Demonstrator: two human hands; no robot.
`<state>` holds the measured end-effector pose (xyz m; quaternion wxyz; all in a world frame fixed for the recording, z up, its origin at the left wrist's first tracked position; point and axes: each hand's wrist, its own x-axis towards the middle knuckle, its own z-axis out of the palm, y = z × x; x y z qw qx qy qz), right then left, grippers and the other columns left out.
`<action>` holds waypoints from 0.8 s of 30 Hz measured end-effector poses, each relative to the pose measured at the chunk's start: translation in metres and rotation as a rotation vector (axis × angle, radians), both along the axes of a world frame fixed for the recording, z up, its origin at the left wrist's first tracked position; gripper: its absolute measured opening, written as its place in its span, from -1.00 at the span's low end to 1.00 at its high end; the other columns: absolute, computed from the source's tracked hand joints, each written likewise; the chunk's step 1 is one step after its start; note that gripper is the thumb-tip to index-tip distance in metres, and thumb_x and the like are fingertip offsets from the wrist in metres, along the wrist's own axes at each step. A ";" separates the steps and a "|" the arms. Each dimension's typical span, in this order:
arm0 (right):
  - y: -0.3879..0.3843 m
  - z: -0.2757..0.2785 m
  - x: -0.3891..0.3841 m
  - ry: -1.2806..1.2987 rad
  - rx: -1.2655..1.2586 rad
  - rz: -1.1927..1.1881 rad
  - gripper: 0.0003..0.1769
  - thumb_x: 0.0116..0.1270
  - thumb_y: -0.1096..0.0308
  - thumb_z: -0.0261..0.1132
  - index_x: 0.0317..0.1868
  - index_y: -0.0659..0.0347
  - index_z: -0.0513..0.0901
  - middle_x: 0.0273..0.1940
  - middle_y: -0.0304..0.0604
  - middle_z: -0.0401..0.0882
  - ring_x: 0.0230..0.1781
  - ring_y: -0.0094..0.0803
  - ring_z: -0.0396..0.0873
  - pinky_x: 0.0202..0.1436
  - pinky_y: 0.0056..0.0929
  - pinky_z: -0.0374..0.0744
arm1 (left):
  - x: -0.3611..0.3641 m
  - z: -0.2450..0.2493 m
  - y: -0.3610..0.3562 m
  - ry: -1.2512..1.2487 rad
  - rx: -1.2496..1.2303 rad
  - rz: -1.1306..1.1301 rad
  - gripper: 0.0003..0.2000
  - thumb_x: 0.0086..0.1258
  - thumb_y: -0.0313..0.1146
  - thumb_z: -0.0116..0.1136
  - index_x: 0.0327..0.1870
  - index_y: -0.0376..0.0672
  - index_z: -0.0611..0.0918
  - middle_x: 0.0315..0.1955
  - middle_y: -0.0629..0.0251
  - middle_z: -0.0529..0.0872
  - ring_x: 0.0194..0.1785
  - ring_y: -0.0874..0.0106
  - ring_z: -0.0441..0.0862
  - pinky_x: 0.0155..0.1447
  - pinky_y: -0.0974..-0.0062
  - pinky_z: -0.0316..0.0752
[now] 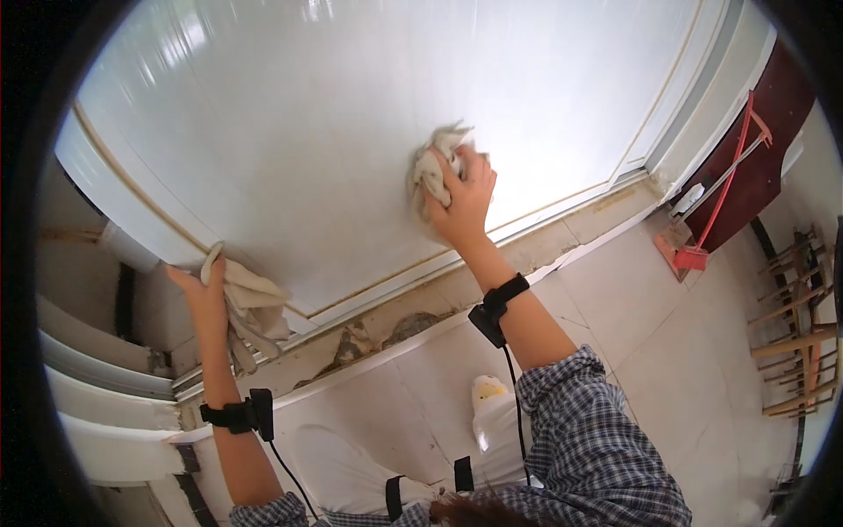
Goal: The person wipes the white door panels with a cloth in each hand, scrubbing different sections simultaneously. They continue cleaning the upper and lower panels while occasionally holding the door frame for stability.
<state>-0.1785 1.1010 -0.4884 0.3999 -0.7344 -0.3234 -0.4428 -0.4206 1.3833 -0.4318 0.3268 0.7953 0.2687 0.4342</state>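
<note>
A large white sliding door panel with thin tan trim lines fills the upper view. My right hand grips a crumpled off-white cloth and presses it against the panel's lower middle; hand and cloth are slightly blurred. Near the door's left edge is my left hand, its fingers closed on a second beige cloth that hangs down over the panel's bottom corner. The left thumb points outward to the left. Black straps with small devices circle both wrists.
Below the door runs a floor track beside a broken, chipped sill. On the right, a red broom and a dustpan lean by a dark red board. Wooden stools stand at the far right on pale tiles.
</note>
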 end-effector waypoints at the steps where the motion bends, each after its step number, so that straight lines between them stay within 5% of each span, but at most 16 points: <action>1: 0.001 0.008 -0.001 -0.005 0.017 -0.014 -0.41 -0.07 0.26 0.29 0.10 0.00 0.58 0.06 -0.07 0.35 0.02 -0.09 0.29 0.10 -0.09 0.22 | 0.000 -0.001 0.000 -0.002 -0.006 -0.010 -0.14 0.27 -0.24 0.23 0.39 -0.38 -0.11 0.28 -0.13 0.18 0.33 0.16 0.20 0.39 0.37 0.05; 24: 0.005 0.018 0.003 0.057 0.201 0.086 -0.52 -0.01 0.33 0.33 0.03 0.01 0.63 0.05 -0.01 0.36 -0.03 -0.10 0.34 0.02 -0.19 0.25 | 0.001 0.000 -0.010 0.003 0.017 -0.003 -0.15 0.26 -0.26 0.20 0.37 -0.42 -0.12 0.28 -0.15 0.19 0.32 0.15 0.22 0.38 0.37 0.07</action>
